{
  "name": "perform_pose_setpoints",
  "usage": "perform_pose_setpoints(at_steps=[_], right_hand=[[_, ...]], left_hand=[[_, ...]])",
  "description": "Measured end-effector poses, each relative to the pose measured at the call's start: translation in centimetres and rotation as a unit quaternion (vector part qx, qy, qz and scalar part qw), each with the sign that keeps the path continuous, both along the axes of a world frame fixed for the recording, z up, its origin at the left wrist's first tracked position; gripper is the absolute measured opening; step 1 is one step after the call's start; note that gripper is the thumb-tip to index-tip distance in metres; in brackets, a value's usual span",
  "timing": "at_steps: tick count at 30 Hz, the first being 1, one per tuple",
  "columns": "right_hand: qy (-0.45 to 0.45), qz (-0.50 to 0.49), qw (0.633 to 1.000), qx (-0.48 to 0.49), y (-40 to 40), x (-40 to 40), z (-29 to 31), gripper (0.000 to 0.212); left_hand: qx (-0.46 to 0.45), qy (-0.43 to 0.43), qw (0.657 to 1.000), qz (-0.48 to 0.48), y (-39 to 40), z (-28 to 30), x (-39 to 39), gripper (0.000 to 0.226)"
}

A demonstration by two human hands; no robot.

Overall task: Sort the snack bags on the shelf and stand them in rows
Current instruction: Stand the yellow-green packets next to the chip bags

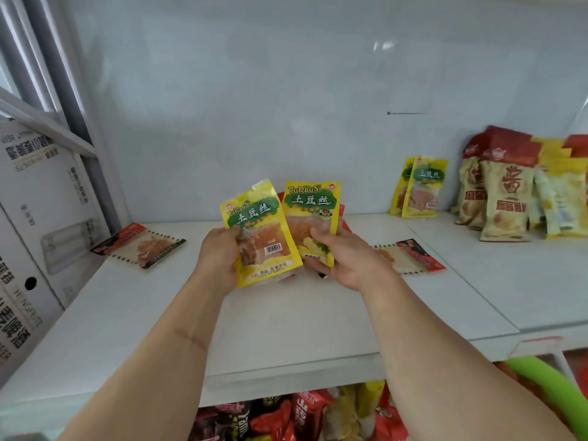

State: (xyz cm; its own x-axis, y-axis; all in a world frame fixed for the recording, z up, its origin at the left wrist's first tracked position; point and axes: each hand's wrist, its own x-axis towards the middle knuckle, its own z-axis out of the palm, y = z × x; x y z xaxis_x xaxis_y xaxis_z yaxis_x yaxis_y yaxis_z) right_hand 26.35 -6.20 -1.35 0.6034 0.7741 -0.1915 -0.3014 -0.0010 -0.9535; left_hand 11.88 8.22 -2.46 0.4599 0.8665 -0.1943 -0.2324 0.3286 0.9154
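White shelf (318, 326) against a pale back wall. Both forearms reach in over its front edge and meet above mid-shelf. Left hand (219, 259) grips a yellow bag (259, 230), thumb on its face, tilted left. Right hand (343, 259) is closed on a second yellow bag (310, 214), upright, with red packets partly hidden behind. Upright tan bags (499, 198) fill the shelf's back right; two standing yellow bags (420, 187) beside them. Red packets lie flat left (140, 245) and right (410, 256) of the hands.
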Motion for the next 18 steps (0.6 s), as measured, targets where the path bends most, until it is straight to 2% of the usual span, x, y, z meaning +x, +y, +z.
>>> perform_pose_setpoints(at_steps=[4, 6, 9, 15, 18], right_hand=[[-0.007, -0.004, 1.000, 0.004, -2.7, 2.4, 0.5, 0.010], [-0.016, -0.003, 1.000, 0.006, -4.2, 3.8, 0.6, 0.004], [-0.029, -0.010, 0.999, 0.021, -6.7, 6.4, 0.7, 0.006], [-0.055, -0.052, 0.996, 0.052, -11.9, 12.0, 0.8, 0.016], [-0.056, -0.077, 0.994, 0.060, -13.9, 14.8, 0.8, 0.009]], left_hand=[[-0.028, -0.019, 0.997, -0.066, -3.8, 0.7, 2.6, 0.015], [-0.030, -0.023, 0.994, -0.103, -5.5, 1.0, 3.7, 0.021], [-0.028, -0.032, 0.991, -0.131, -7.8, 1.7, 5.2, 0.031], [0.007, -0.079, 0.991, -0.108, -11.9, 2.2, 9.4, 0.029], [0.021, -0.078, 0.992, -0.096, -14.1, 2.3, 11.8, 0.026]])
